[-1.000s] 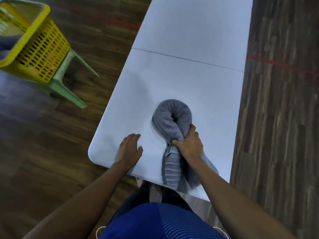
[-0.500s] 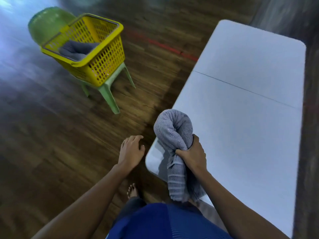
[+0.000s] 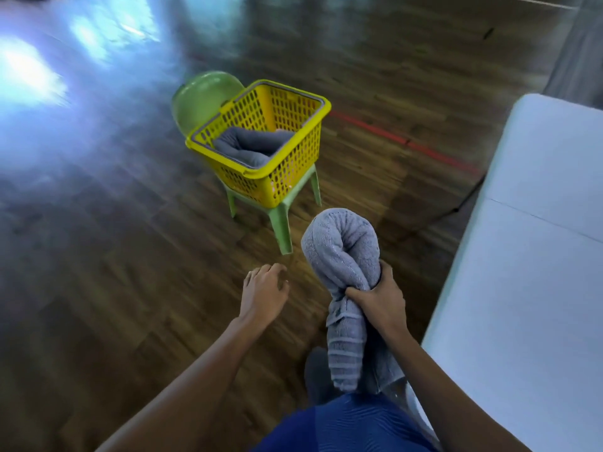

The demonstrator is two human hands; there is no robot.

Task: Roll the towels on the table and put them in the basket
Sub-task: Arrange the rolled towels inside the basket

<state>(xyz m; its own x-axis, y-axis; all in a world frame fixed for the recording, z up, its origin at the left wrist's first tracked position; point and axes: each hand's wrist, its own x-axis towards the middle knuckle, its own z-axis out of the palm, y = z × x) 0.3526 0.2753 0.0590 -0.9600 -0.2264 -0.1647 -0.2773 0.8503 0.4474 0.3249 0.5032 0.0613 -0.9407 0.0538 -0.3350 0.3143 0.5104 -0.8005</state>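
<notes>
Wood floor: basket on chair (raised for reach). Right hand clenches rolled towel, preserving roll; left hand slack, empty.

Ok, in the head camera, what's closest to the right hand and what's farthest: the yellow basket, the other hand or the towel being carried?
1. The grey towel, gripped in the right hand itself.
2. The left hand, just to its left.
3. The yellow basket, farther ahead on the green chair.

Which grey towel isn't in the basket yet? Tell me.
The rolled towel gripped by the right hand, above the floor; the other towel lies inside the yellow basket.
</notes>
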